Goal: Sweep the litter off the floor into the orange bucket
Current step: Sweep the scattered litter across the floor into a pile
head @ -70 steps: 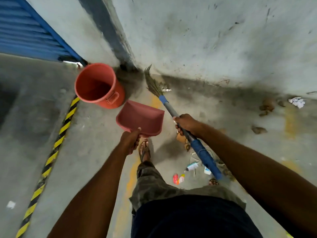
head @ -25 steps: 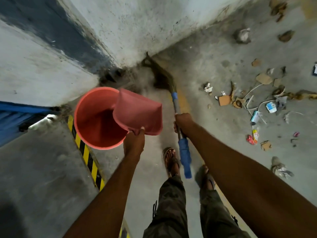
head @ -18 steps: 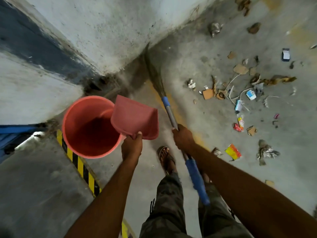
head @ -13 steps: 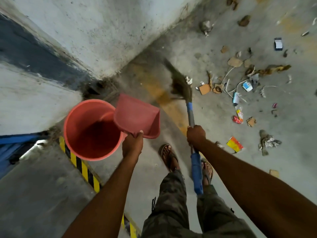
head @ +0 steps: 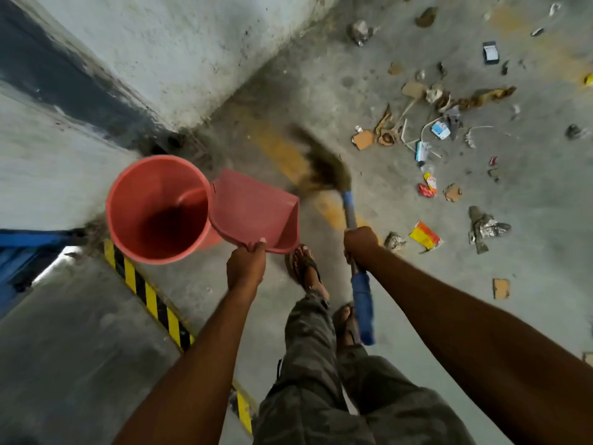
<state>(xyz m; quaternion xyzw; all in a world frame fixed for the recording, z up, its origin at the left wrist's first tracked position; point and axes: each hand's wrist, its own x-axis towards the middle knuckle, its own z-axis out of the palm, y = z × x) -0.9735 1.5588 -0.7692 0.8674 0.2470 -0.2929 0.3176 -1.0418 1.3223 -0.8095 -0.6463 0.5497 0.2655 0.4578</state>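
The orange bucket (head: 157,210) stands on the floor by the wall corner, its mouth facing up. My left hand (head: 246,264) grips the rear edge of a pink dustpan (head: 256,210), whose front lip touches the bucket's right rim. My right hand (head: 360,243) grips the blue-and-grey handle of a broom (head: 349,213); its blurred bristle head (head: 324,170) hangs over a faded yellow floor line. Litter (head: 426,146) lies scattered to the right: cardboard scraps, wrappers, a small carton and crumpled foil.
A grey concrete wall (head: 179,49) runs diagonally behind the bucket. A yellow-and-black hazard stripe (head: 150,293) crosses the floor at left, beside a blue shutter (head: 19,245). My sandalled feet (head: 308,271) stand between dustpan and broom.
The dustpan was lifted from the floor and tipped over the bucket, and now sits lower against its rim. The broom head swung from the wall corner rightward onto the yellow line.
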